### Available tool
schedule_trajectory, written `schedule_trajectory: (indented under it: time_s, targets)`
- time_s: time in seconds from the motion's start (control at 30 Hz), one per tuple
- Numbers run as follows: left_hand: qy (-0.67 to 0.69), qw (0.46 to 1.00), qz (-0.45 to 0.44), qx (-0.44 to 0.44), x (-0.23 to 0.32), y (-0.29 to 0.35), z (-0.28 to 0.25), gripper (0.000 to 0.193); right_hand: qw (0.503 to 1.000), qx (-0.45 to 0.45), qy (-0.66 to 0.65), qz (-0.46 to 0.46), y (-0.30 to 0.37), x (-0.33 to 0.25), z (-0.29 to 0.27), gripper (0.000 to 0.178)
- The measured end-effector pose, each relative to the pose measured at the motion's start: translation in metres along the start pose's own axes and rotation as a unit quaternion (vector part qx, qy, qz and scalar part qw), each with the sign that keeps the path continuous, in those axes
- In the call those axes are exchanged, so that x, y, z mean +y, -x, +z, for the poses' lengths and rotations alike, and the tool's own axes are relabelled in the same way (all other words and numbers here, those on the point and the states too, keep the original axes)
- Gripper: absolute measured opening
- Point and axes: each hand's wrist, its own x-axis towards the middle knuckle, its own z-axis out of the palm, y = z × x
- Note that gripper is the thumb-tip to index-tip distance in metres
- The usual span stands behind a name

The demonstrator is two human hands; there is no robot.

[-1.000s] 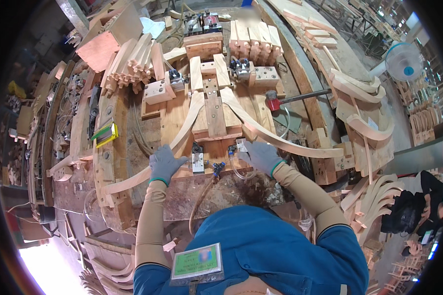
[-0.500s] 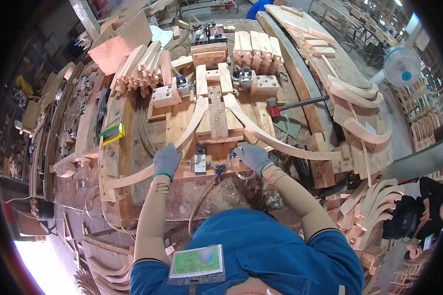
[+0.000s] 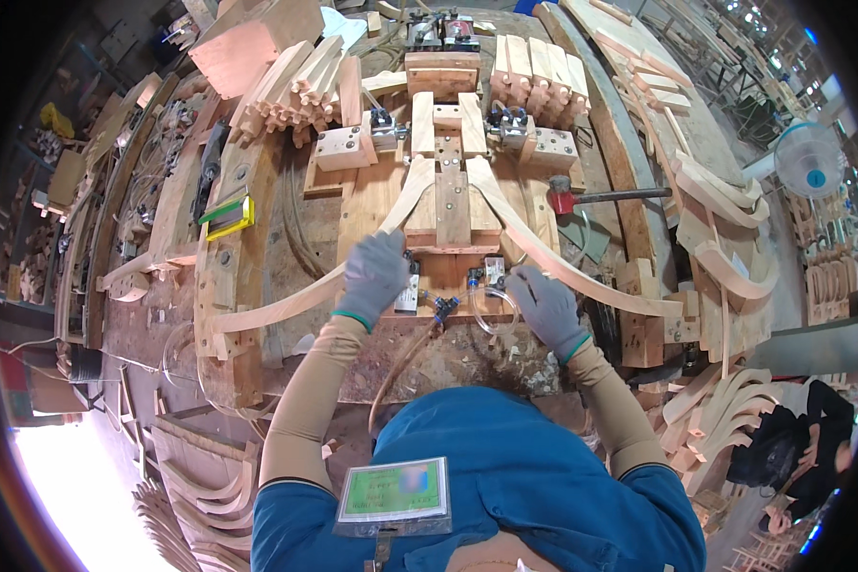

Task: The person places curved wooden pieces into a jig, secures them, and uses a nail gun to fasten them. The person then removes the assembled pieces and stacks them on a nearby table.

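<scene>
My left hand (image 3: 374,275), in a grey glove with a teal cuff, lies over the left curved wooden piece (image 3: 286,307), close to a small metal valve (image 3: 413,286). Motion blurs its fingers, so I cannot see whether they grip anything. My right hand (image 3: 545,307), gloved alike, is just right of a second valve (image 3: 494,272) and a looped clear hose (image 3: 491,329); its fingers are loosely bent with nothing visible in them. A right curved piece (image 3: 582,283) mirrors the left one. Both pieces meet the wooden jig's centre block (image 3: 453,214), below paired clamps (image 3: 507,126).
A red-headed hammer (image 3: 564,197) lies right of the jig. Stacked wooden parts (image 3: 300,86) stand back left, more (image 3: 541,76) back right. A yellow-and-green object (image 3: 227,217) sits at left. Curved pieces (image 3: 725,191) lie on the right bench, near a fan (image 3: 810,162).
My left hand has moved up and right from the left curved piece's middle toward the valve. My right hand has drawn away rightward from its valve. The head view has shifted.
</scene>
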Motion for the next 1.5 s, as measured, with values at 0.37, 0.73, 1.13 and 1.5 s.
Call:
schedule_trajectory:
  time_s: [0.37, 0.73, 1.13, 1.5]
  targets:
    - [0.111, 0.993, -0.008, -0.026, 0.008, -0.001, 0.057, 0.014, 0.999, -0.012, -0.033, 0.023, 0.014, -0.007, -0.016, 0.015]
    - [0.089, 0.995, -0.019, 0.043, 0.015, 0.008, 0.067, 0.017, 0.994, -0.059, -0.064, 0.069, 0.048, -0.009, -0.009, 0.015]
    - [0.129, 0.982, -0.066, -0.120, 0.008, -0.021, 0.050, 0.019, 0.984, -0.035, -0.129, 0.118, 0.033, -0.017, -0.005, 0.018]
    - [0.130, 0.989, -0.037, 0.069, 0.015, 0.007, 0.078, 0.014, 0.999, -0.015, 0.009, 0.027, 0.042, -0.016, -0.023, 0.014]
